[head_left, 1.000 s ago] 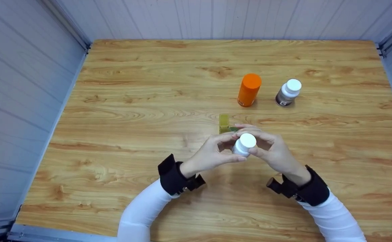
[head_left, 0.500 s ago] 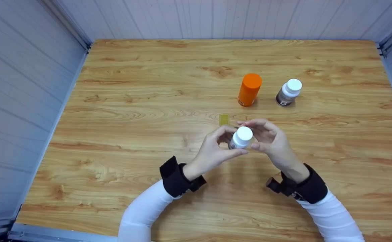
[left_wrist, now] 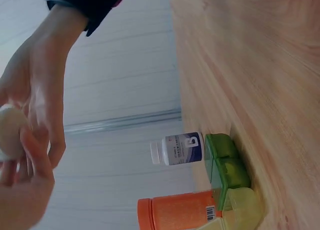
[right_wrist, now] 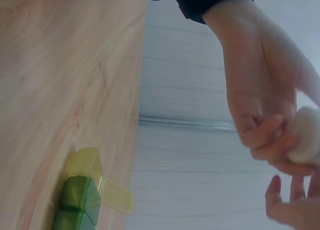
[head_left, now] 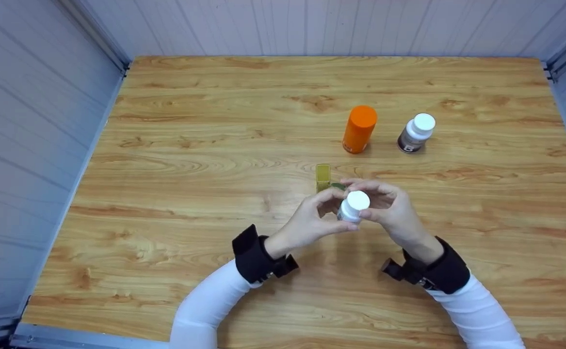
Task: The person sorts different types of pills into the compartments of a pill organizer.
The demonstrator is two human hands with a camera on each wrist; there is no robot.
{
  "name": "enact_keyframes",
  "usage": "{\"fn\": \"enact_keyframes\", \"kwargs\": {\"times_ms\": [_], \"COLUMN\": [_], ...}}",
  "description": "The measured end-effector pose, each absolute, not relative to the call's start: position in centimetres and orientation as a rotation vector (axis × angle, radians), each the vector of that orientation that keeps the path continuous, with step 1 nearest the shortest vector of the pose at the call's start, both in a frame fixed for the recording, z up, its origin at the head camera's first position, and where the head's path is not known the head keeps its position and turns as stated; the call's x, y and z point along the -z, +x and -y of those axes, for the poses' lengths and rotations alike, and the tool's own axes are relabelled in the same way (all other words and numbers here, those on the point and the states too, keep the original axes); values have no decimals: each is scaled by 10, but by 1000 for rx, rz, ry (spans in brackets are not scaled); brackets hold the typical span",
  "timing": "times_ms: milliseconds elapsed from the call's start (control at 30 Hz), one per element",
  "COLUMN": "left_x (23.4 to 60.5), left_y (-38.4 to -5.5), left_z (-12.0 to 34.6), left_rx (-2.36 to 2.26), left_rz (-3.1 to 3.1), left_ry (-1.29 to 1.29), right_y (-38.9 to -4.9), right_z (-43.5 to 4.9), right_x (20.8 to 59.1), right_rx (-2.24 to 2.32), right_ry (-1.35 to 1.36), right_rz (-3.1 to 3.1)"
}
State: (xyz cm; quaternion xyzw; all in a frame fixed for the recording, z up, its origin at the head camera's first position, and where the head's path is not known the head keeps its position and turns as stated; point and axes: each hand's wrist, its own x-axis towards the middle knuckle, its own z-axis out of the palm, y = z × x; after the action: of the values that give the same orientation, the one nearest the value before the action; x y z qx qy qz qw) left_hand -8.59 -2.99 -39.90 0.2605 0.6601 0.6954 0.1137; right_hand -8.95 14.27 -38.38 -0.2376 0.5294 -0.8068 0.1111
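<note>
In the head view my left hand point(head_left: 307, 222) grips a small white pill bottle point(head_left: 352, 209) with a white cap. The bottle is tilted and raised above the table. My right hand point(head_left: 403, 219) curls about its upper part from the other side, thumb against the cap. Both wrist views show the bottle blurred at their edges, partly behind fingers. Beneath the hands lies a pill organizer point(left_wrist: 227, 172) with green and yellow compartments; its yellow lid point(right_wrist: 118, 195) stands open. The hands hide most of it from the head view, leaving the yellow end point(head_left: 323, 174) showing.
Farther back an orange bottle point(head_left: 360, 130) stands upright on the wooden table point(head_left: 205, 121). To its right is a white-capped bottle point(head_left: 416, 133) with a dark label marked B. Pale panel walls point(head_left: 283, 26) enclose the table's back and sides.
Half a second ago my right hand was apart from the bottle; now it holds the top again. The bottle has shifted slightly away from the organizer, toward me, after moving the other way before.
</note>
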Motion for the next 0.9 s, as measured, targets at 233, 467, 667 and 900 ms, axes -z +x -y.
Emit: {"fn": "enact_keyframes", "kwargs": {"times_ms": [233,467,667,900], "left_x": [394,394,402,406], "left_y": [-88,-87,-83,-81], "left_z": [37,36,25,17], "left_rx": [-1898,-1921,-2133,-2126], "left_rz": [-1627,-1708,-2080,-2296], "left_ry": [865,782,598,668], "right_y": [-96,-96,-87,-80], "right_z": [-150,-149,-140,-132], "right_x": [390,389,387,387], "right_rx": [2192,2206,2430,2486], "right_ry": [-917,-901,-617,-416], "right_rz": [-1369,-1308,-1478,-1718]}}
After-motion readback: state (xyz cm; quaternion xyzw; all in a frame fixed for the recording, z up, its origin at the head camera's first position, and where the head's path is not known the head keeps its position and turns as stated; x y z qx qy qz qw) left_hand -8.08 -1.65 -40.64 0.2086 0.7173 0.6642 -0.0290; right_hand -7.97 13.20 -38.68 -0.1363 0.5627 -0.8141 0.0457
